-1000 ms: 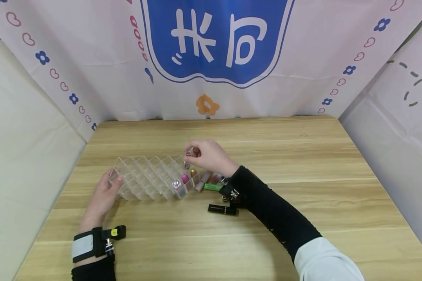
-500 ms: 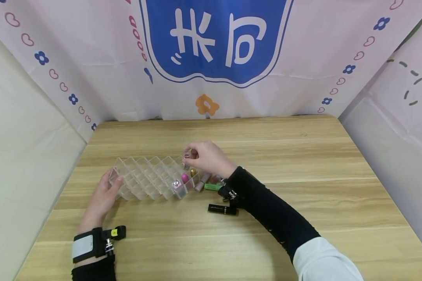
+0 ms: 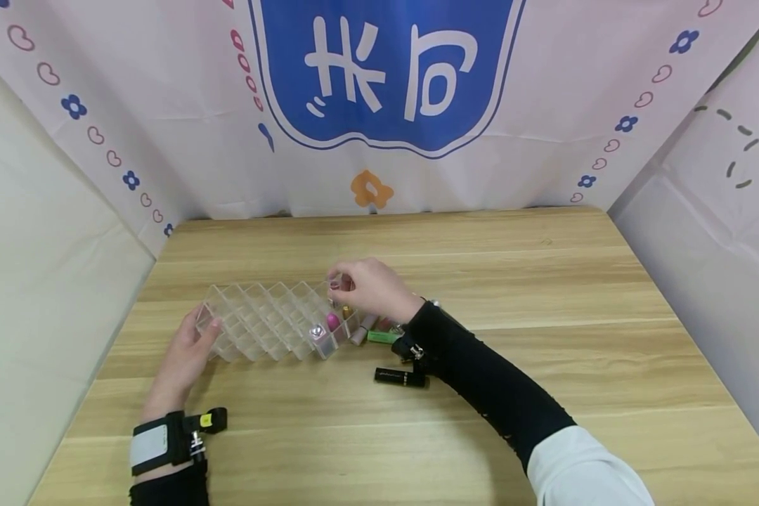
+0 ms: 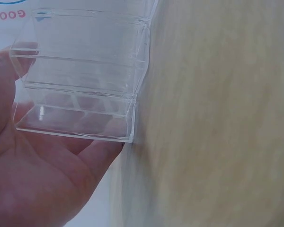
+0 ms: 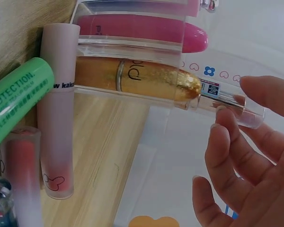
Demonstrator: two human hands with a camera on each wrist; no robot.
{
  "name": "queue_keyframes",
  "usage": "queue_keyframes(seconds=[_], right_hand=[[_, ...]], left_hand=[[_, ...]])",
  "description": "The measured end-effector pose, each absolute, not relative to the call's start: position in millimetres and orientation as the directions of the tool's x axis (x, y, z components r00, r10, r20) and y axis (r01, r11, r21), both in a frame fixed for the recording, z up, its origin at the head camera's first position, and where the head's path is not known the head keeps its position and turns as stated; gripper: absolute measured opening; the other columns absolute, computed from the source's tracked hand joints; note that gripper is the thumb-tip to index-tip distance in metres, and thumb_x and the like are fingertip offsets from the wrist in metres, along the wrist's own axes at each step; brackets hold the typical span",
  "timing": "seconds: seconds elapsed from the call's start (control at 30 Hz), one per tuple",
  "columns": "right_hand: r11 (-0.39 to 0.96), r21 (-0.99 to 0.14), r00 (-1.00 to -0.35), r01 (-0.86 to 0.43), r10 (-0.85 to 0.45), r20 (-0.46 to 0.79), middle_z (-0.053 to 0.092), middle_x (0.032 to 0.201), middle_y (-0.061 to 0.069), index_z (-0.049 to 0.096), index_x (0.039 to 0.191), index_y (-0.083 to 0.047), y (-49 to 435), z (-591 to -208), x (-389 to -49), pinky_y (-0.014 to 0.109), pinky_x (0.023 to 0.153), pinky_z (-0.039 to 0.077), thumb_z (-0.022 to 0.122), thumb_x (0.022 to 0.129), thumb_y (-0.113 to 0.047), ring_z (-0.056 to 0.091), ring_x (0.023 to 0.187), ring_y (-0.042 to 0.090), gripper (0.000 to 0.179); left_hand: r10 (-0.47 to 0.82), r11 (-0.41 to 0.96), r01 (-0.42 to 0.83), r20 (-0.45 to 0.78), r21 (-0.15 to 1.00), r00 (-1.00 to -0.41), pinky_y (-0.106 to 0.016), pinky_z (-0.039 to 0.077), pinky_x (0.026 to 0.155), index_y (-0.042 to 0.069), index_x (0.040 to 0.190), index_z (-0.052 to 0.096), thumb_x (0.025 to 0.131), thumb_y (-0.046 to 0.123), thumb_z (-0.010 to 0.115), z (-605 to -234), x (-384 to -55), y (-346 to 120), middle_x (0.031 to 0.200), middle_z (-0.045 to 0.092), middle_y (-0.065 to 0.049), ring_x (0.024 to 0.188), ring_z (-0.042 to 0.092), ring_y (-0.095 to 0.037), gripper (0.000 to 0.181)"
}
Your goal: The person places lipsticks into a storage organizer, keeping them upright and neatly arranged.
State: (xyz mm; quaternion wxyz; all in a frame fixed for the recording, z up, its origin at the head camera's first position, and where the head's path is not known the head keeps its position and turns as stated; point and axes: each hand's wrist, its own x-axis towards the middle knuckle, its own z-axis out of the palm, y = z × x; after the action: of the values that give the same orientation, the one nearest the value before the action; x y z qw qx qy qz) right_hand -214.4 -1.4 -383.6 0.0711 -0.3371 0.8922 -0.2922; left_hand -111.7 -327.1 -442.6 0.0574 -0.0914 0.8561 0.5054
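A clear lipstick organizer with diamond-shaped compartments stands on the table. My left hand grips its left end, thumb on the near side and other fingers around the end, as the left wrist view also shows. Over the right end's far corner, my right hand pinches a clear-and-silver lipstick tube between thumb and fingers; its lower end is hidden behind a gold lipstick. That gold one, a bright pink tube and a pale pink square-capped tube stand in compartments at the right end.
Right of the organizer lie a green lip balm tube, a pale mauve tube and a coral tube. A black lipstick lies nearer on the wooden table. My right wrist partly covers the pile.
My right hand has come slightly down and to the left, and the clear-and-silver lipstick tube has sunk lower at the organizer's far right corner. The left hand keeps its grip.
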Motion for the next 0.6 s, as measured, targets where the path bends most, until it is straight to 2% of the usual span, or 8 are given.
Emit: queue_keyframes(seconds=[0.6], right_hand=[[0.629,-0.529,-0.748,-0.570,-0.664,0.017,0.068,0.085,-0.006,0.065,0.125,-0.016,-4.8,-392.3,-215.6,0.018,0.063,0.048,0.064,0.095,-0.030,0.059,0.072,0.007,0.033]], left_hand=[[-0.111,0.488,-0.219,-0.189,0.845,-0.976,-0.073,0.019,0.112,0.010,0.159,0.002,0.105,0.047,0.034,-446.0,-113.7,-328.5,0.164,0.008,-0.024,0.146,0.015,-0.054,0.073]])
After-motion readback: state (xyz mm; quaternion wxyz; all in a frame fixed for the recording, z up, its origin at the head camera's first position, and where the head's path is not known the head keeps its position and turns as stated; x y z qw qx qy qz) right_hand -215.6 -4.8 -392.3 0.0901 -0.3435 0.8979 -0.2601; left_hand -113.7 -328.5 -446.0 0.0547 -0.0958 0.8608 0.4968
